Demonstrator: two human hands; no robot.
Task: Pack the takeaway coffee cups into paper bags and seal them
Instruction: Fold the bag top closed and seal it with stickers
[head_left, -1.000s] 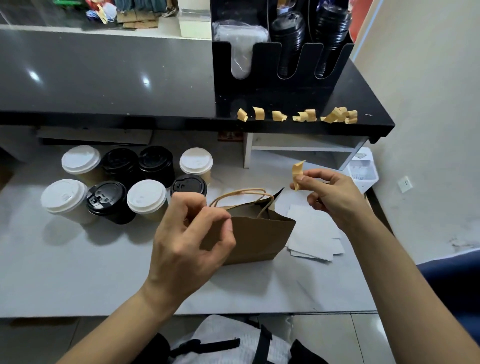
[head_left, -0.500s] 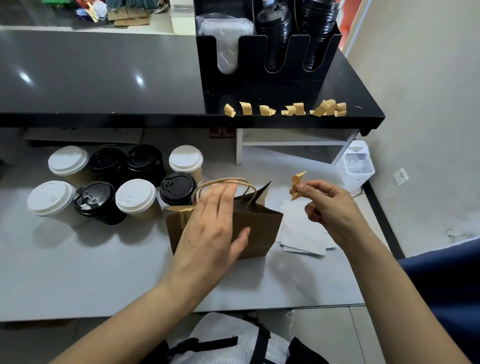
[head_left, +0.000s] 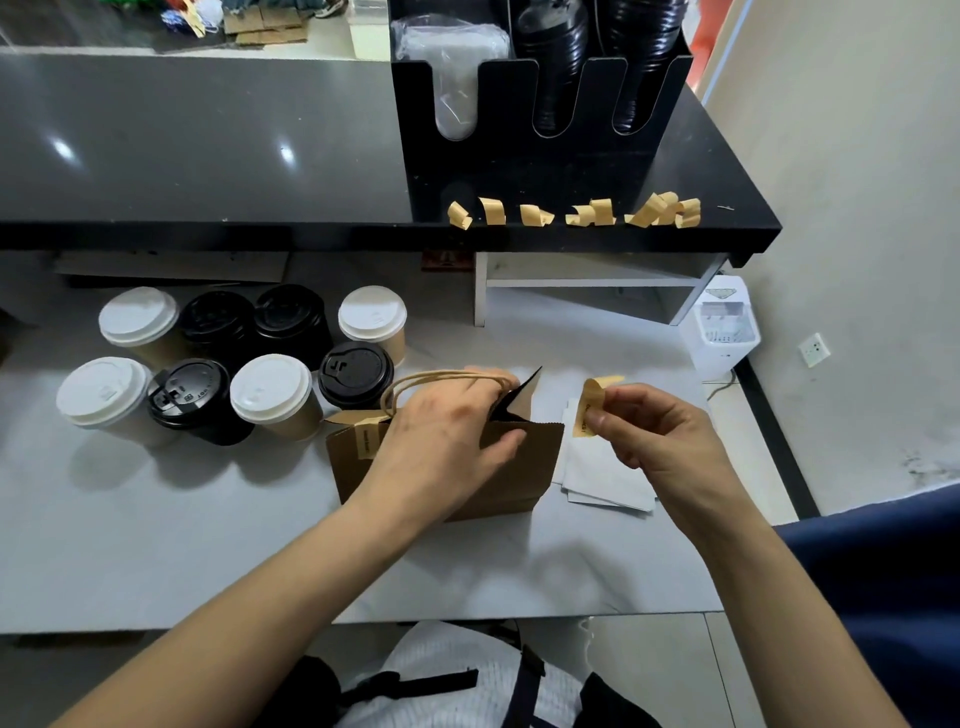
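A head-worn camera looks down on a pale grey bench (head_left: 156, 545). At the centre of the frame stands a small brown kraft paper bag with twisted paper handles (head_left: 524, 467), its long axis running left to right across the picture. One tan sticker strip (head_left: 367, 440) already sits over the bag's top edge near its left end.

The left hand (head_left: 441, 441) rests over the bag's mouth, fingers fairly straight and pressing the top edges together; its grip is not curled round anything. The bag's right end gapes a little, showing a dark inner fold.

The right hand (head_left: 660, 441), just right of the bag, pinches a curled tan paper sticker strip (head_left: 592, 405) between thumb and fingertips, its grip clamped on the strip. The strip hangs roughly upright, near the bag's open right corner but apart from it. So the unsealed end lies to the left of the strip, and the right hand is the nearer one to it.

At left centre, eight lidded takeaway coffee cups (head_left: 270, 395), some with white lids and some black, stand clustered beside the bag. More tan strips (head_left: 582, 213) line the edge of a black upper counter (head_left: 727, 171) at upper right. White paper sheets (head_left: 602, 473) lie flat under the right hand.
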